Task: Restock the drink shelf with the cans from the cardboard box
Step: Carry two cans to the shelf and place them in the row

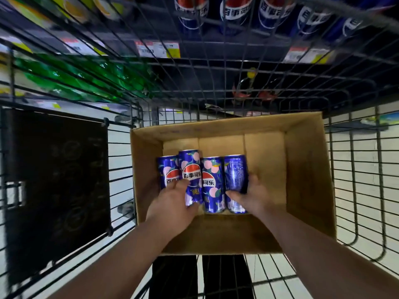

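Note:
An open cardboard box (pixel 306 165) sits in a wire shopping cart. Inside it lie several slim blue cans with a peach pattern and a red, white and blue logo. My left hand (pixel 172 203) wraps around the second can from the left (pixel 190 169), which sits slightly higher than the others. My right hand (pixel 252 195) grips the rightmost can (pixel 235 171) from its right side. Between them lies a third can (pixel 212 184), and another can (pixel 167 171) rests at the far left. The drink shelf (pixel 216 48) with dark blue bottles rises beyond the cart.
The wire cart (pixel 362 169) walls surround the box on all sides. A dark panel (pixel 56 186) hangs on the cart's left part. Green bottles (pixel 71 76) fill the shelf at the left, and price tags (pixel 157 48) line the shelf edge. The box's right half holds no cans.

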A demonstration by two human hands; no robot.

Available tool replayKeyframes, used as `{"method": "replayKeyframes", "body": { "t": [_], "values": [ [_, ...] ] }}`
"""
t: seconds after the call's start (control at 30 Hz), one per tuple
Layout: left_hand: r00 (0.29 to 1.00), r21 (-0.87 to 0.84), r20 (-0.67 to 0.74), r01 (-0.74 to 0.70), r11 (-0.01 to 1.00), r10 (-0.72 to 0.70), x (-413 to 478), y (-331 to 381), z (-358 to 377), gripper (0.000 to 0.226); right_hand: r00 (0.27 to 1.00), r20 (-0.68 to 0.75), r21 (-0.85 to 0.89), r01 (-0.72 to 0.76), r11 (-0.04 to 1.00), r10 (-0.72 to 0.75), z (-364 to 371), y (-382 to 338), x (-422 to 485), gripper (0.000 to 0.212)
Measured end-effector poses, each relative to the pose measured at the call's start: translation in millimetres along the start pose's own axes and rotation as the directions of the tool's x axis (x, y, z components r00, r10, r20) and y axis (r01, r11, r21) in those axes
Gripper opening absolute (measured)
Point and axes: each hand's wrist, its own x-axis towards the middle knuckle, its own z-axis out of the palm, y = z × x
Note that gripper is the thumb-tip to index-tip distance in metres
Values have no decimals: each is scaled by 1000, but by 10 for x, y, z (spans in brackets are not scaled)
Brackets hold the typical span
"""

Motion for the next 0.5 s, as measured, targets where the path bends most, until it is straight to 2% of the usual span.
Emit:
{"method": "replayKeyframes", "body": {
  "t": [0.17, 0.23, 0.33, 0.4, 0.43, 0.5],
  "values": [
    [1000, -350, 26, 25, 937, -17, -100, 119, -95, 53, 978, 55, 73, 196, 978, -200, -128, -244, -444, 50],
    [1000, -530, 12, 12, 848, -7, -139, 183, -163, 34, 955, 59, 89, 285, 954, -291, -106, -397, -620, 50],
    [999, -726, 31, 31, 687, -13, -178, 243, -254, 37, 912, 125, 158, 371, 915, -391, 31, -540, -782, 68],
    [998, -802, 51, 63, 594, -37, -195, 228, -310, 31, 873, 222, 259, 376, 890, -433, 117, -555, -801, 70],
    [998, -808, 45, 60, 586, -41, -187, 202, -317, 32, 853, 288, 285, 357, 890, -435, 130, -548, -790, 68],
    [998, -762, 1, 41, 647, -62, -156, 119, -296, 35, 845, 345, 258, 332, 907, -407, 134, -468, -669, 67]
  ]
}}
